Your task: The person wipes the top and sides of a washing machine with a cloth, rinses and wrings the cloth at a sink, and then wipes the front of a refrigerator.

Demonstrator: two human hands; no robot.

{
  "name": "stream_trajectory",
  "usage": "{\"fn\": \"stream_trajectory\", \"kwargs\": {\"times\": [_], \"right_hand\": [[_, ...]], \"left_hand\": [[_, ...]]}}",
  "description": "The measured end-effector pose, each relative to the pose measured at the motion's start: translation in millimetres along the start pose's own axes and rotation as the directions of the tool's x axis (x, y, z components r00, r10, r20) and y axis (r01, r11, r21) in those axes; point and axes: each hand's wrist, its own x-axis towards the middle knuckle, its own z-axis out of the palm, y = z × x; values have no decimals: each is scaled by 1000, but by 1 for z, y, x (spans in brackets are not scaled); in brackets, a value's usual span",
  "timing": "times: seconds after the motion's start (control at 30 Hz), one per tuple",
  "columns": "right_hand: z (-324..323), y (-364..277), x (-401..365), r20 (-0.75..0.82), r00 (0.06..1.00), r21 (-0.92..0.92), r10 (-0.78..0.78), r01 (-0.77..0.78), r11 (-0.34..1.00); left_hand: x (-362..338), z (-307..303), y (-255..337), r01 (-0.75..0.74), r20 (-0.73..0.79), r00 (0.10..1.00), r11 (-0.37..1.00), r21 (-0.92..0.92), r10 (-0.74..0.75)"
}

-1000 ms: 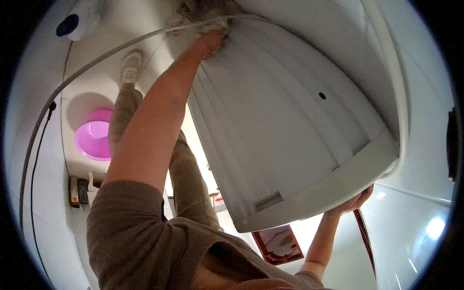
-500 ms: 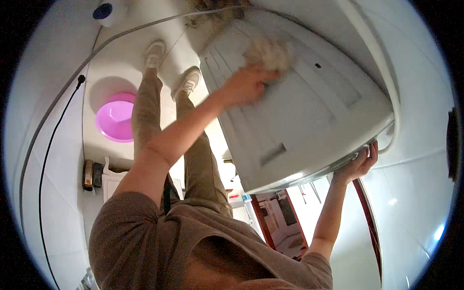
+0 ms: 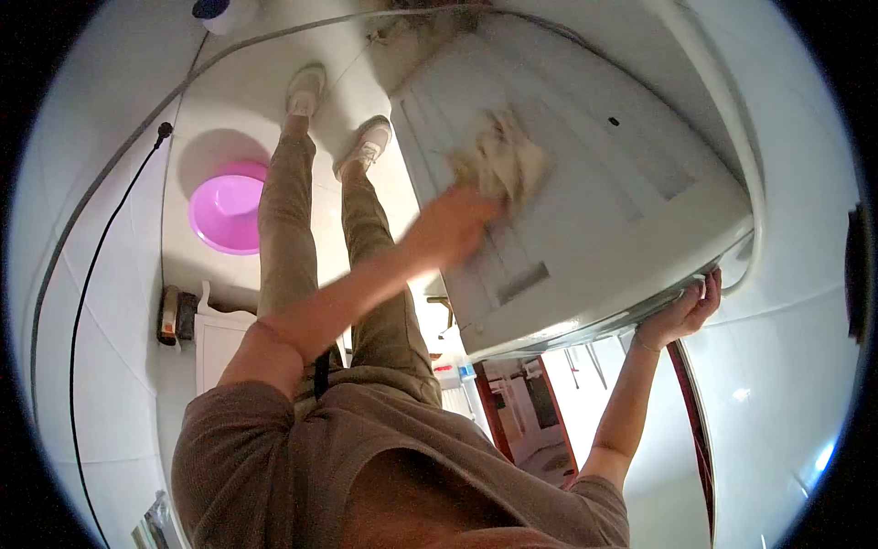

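My left hand [image 3: 453, 224] is closed around a cream cloth [image 3: 503, 160], which is bunched and slightly blurred. The cloth lies against the broad face of a large white appliance [image 3: 585, 229] with raised ribs and a recessed slot. This appliance sits tilted in view, and its exact kind cannot be told. At the near right, my right hand [image 3: 681, 316] has its fingers curled on the glossy edge of the appliance, gripping it.
A pink basin [image 3: 224, 215] stands on the floor left of my legs. A grey hose [image 3: 302, 38] arcs overhead, and a white pipe [image 3: 732, 101] runs down the right. A black cable with a plug [image 3: 165, 131] hangs along the left wall. Low at left is a white cabinet [image 3: 219, 343].
My left hand and the cloth have moved down across the appliance's face, toward me. My right hand keeps its grip on the edge. The whole view has shifted slightly.
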Motion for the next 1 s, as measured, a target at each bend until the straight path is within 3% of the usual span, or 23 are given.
{"fn": "stream_trajectory", "kwargs": {"times": [0.07,0.1,0.13,0.2,0.23,0.3,0.33,0.4,0.43,0.47,0.5,0.57,0.67,0.7,0.77,0.87,0.93,1.0], "right_hand": [[3,-10,0,-9,999,-48,48,-48,998],[2,-6,-1,7,1000,-13,14,-14,1000],[2,-5,-1,18,1000,-17,10,-9,1000],[3,-6,-2,20,998,22,65,-65,998],[1,-2,-2,36,999,-31,-11,12,999],[-1,-2,-2,5,1000,-36,23,-23,999],[4,-7,-3,-77,986,-25,147,-150,988],[0,-7,-4,-73,988,-31,137,-140,990],[-3,-1,-4,-72,990,-55,122,-126,990],[-10,8,-5,-27,998,-58,55,-56,997],[-10,12,-6,-22,998,-54,52,-53,997],[-11,11,-7,-19,999,-17,42,-42,999],[-5,0,-6,-17,997,-39,77,-78,996],[-2,-3,-6,-13,997,-32,82,-82,996],[0,-3,-5,-25,995,-38,92,-93,995],[-12,13,-4,-22,998,-47,62,-63,997],[-19,20,-6,-11,999,-48,32,-33,998],[-20,17,-8,-52,994,-127,99,-105,986]], "left_hand": [[34,19,-76,23,-172,985,994,105,-5],[52,14,-104,60,-169,985,992,107,-41],[74,8,-134,106,-160,981,994,-27,-109],[112,18,-201,93,-223,971,996,-1,-91],[128,10,-218,104,-188,977,995,-5,-103],[165,2,-258,101,-145,984,995,-19,-103],[188,6,-289,129,-137,984,988,81,-117],[214,10,-321,147,-136,983,973,177,-124],[219,11,-332,188,-159,978,895,406,-133],[221,14,-340,226,-186,973,760,610,-140],[215,18,-347,233,-191,971,759,608,-144],[188,32,-347,252,-169,964,916,313,-208],[141,43,-315,192,-227,963,963,189,-147],[125,35,-278,217,-222,955,972,86,-194],[117,14,-224,179,-260,952,983,45,-161],[158,1,-214,122,-321,941,992,39,-103],[213,-17,-223,132,-251,957,989,-60,-143],[261,-30,-248,145,-231,961,988,-58,-155]]}}
